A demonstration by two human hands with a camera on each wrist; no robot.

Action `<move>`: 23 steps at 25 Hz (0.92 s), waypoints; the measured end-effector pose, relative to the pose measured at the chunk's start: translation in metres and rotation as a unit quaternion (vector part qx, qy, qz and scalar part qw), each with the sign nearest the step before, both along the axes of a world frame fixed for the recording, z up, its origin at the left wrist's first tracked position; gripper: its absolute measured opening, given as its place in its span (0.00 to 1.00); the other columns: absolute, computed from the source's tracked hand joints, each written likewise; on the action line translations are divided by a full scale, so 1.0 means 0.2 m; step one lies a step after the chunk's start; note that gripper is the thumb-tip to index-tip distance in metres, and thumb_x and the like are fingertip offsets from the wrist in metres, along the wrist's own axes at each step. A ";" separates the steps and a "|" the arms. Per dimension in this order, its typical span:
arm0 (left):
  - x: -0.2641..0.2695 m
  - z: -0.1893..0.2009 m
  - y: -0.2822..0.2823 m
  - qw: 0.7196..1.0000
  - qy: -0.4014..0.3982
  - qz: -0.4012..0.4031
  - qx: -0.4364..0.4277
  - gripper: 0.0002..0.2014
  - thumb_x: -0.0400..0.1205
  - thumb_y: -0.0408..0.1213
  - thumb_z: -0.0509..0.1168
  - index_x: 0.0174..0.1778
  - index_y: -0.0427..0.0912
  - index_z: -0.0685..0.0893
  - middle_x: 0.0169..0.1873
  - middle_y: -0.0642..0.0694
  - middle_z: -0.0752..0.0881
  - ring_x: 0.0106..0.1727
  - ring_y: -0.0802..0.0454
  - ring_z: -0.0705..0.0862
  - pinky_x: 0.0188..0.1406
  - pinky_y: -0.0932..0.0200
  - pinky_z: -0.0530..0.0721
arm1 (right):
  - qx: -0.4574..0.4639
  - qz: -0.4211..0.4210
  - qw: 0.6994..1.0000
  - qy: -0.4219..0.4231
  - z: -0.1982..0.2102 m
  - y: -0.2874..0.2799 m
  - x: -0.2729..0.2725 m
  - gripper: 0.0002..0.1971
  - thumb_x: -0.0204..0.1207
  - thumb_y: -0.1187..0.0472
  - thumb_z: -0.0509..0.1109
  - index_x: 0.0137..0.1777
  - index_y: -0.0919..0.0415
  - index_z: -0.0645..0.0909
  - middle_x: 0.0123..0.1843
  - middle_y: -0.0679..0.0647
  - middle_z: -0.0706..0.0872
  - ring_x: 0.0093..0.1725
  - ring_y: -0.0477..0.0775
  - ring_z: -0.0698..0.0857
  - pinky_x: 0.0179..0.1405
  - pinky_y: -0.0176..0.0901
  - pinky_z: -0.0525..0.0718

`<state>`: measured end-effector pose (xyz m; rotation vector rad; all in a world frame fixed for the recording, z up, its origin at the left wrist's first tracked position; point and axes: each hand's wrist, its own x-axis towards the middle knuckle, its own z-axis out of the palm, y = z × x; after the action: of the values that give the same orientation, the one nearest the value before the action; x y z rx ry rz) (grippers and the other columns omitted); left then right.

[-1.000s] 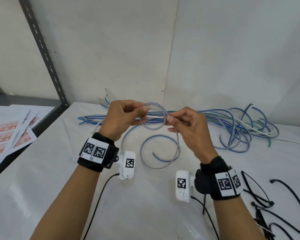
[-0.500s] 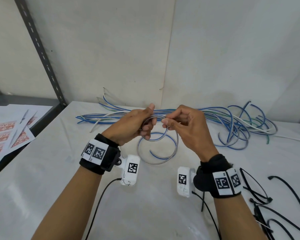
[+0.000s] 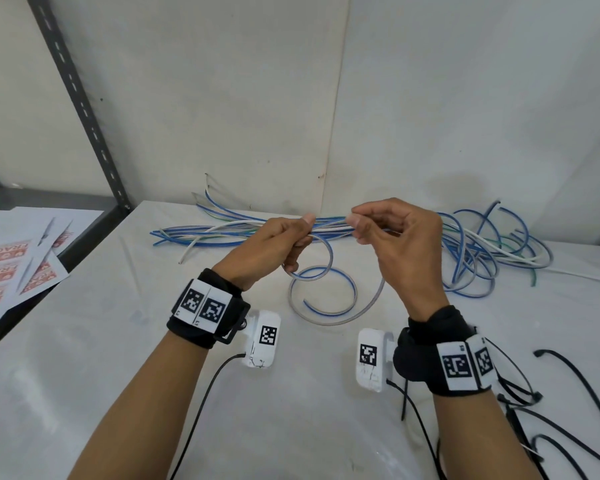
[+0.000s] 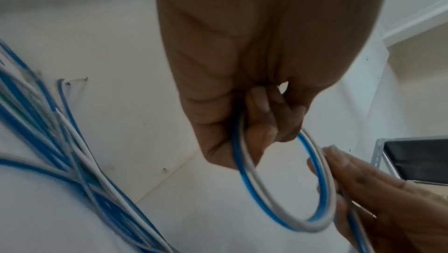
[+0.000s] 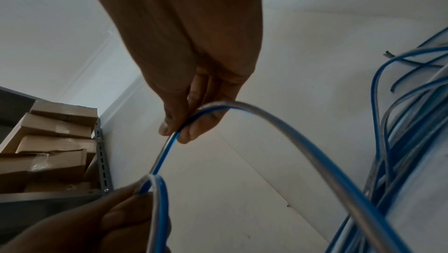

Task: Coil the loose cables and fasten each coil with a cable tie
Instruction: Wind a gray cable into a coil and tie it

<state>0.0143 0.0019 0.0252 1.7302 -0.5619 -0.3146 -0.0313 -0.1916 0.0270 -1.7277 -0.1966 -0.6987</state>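
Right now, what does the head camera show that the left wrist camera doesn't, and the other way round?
Only the head view shows the black plastic cable ties lying on the white table, the printed red-and-white sheets and both wristbands. Only the left wrist view shows, close up, the left hand with its fingers curled round a loop. Both show the blue-and-grey cable, the right hand pinching it, and the loose pile of blue and white cables.
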 end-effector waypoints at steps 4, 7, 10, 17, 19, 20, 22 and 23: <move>0.01 0.00 0.03 0.996 -0.065 0.029 0.053 0.23 0.93 0.47 0.51 0.33 0.41 0.67 0.28 0.48 0.65 0.31 0.52 0.66 0.35 0.61 0.75 | 0.029 -0.041 0.998 -0.031 0.00 0.01 0.00 0.04 0.75 0.64 0.82 0.43 0.54 0.90 0.35 0.50 0.92 0.32 0.50 0.88 0.37 0.41 0.88; 0.03 -0.02 0.05 0.991 -0.095 0.054 0.076 0.23 0.94 0.45 0.50 0.36 0.35 0.70 0.32 0.42 0.67 0.35 0.49 0.67 0.40 0.55 0.71 | 0.043 -0.053 0.997 -0.035 -0.02 0.02 0.01 0.04 0.74 0.64 0.82 0.43 0.55 0.90 0.35 0.49 0.92 0.32 0.48 0.87 0.35 0.39 0.86; 0.05 -0.02 0.07 0.995 -0.064 0.076 0.015 0.21 0.94 0.46 0.50 0.35 0.42 0.69 0.28 0.50 0.66 0.31 0.53 0.67 0.40 0.53 0.73 | 0.006 0.005 1.000 0.019 -0.05 0.02 0.03 0.04 0.77 0.65 0.79 0.45 0.56 0.90 0.35 0.49 0.91 0.32 0.49 0.86 0.32 0.39 0.85; 0.03 0.00 0.01 0.987 0.002 0.068 -0.146 0.23 0.94 0.44 0.51 0.29 0.51 0.61 0.29 0.53 0.57 0.30 0.52 0.55 0.29 0.60 0.68 | -0.008 0.075 0.996 0.042 -0.08 0.10 0.03 0.04 0.82 0.63 0.75 0.49 0.65 0.88 0.41 0.58 0.91 0.42 0.60 0.92 0.40 0.47 0.91; 0.03 0.00 -0.01 0.983 0.017 0.069 -0.168 0.22 0.94 0.45 0.51 0.31 0.51 0.61 0.30 0.51 0.55 0.31 0.51 0.53 0.29 0.60 0.66 | 0.034 0.069 0.997 0.026 -0.10 0.15 0.03 0.05 0.81 0.63 0.76 0.48 0.65 0.86 0.40 0.61 0.92 0.41 0.61 0.92 0.39 0.47 0.90; 0.03 0.00 -0.02 0.982 0.024 0.069 -0.177 0.22 0.94 0.45 0.51 0.31 0.51 0.60 0.30 0.50 0.54 0.31 0.51 0.53 0.28 0.60 0.66 | 0.054 0.067 0.996 0.021 -0.10 0.17 0.03 0.04 0.81 0.63 0.76 0.49 0.64 0.86 0.40 0.61 0.92 0.41 0.60 0.92 0.38 0.47 0.90; 0.03 0.00 -0.03 0.977 0.042 0.071 -0.195 0.21 0.94 0.45 0.50 0.33 0.50 0.59 0.31 0.48 0.52 0.31 0.50 0.52 0.27 0.60 0.65 | 0.080 0.055 0.995 0.007 -0.10 0.19 0.02 0.05 0.81 0.64 0.76 0.55 0.62 0.87 0.41 0.60 0.92 0.41 0.58 0.92 0.40 0.45 0.89; 0.02 0.01 -0.03 0.975 0.054 0.071 -0.206 0.21 0.94 0.44 0.50 0.33 0.50 0.58 0.32 0.47 0.52 0.30 0.51 0.52 0.27 0.61 0.65 | 0.086 0.049 0.995 0.002 -0.10 0.20 0.02 0.06 0.80 0.64 0.77 0.56 0.61 0.88 0.42 0.59 0.93 0.41 0.57 0.93 0.40 0.44 0.89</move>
<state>0.0192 -0.0043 0.0262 1.3341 -0.3890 -0.1743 -0.0272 -0.1520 0.0069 -1.5451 -0.2106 -0.6221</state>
